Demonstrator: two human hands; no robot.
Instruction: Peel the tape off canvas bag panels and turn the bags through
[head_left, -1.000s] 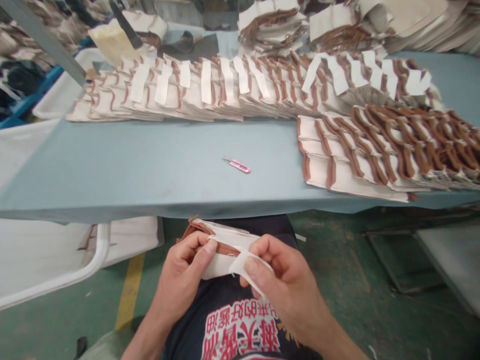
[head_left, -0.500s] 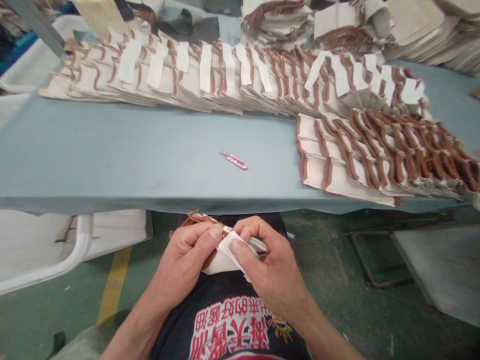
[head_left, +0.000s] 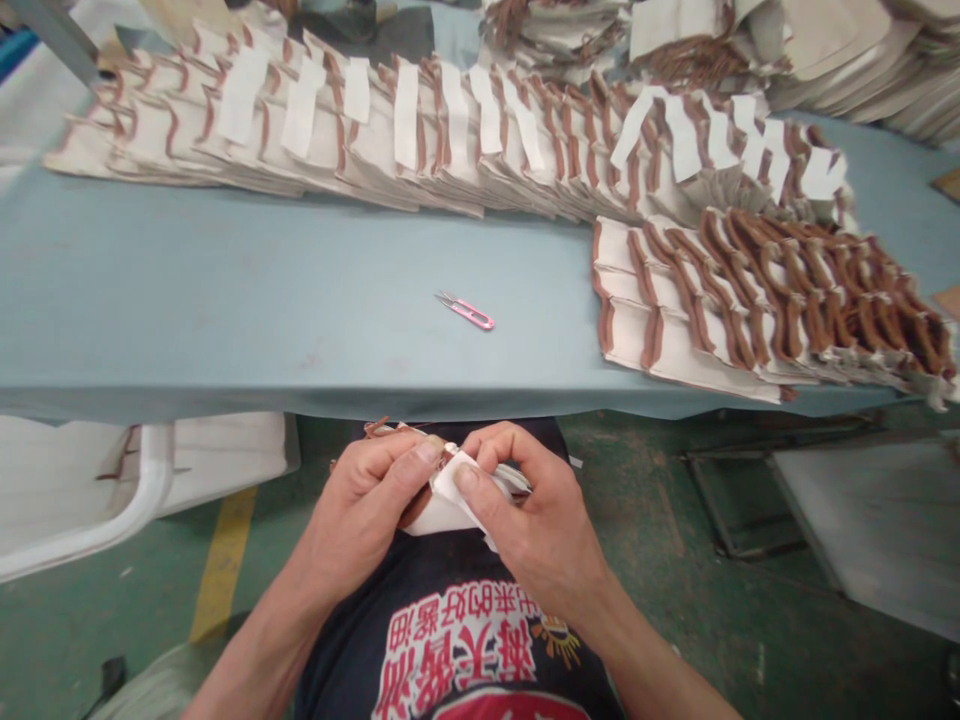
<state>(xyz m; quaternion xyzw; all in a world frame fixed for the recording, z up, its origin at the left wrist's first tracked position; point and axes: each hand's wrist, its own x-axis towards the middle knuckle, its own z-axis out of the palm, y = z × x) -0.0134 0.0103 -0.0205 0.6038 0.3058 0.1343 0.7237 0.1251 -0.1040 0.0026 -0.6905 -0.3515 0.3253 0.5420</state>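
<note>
Over my lap I hold a small bundle of cream fabric pieces with brown trim (head_left: 439, 515). My left hand (head_left: 367, 505) is closed around the bundle's left side, thumb on top. My right hand (head_left: 525, 520) pinches a white paper strip (head_left: 454, 485) against the bundle with thumb and forefinger. Most of the bundle is hidden under my fingers. Both hands sit just below the near edge of the blue-grey table (head_left: 225, 310).
Pink thread snips (head_left: 466, 311) lie mid-table. Overlapping rows of cream-and-brown pieces banded with white strips (head_left: 420, 140) run along the back; another fanned row (head_left: 757, 300) lies at right. A white bin (head_left: 112, 480) stands at lower left, a grey platform (head_left: 877, 520) at lower right.
My hands have drawn closer together, and my right hand has folded the white strip onto the bundle. The view has tilted slightly, so the table has shifted up.
</note>
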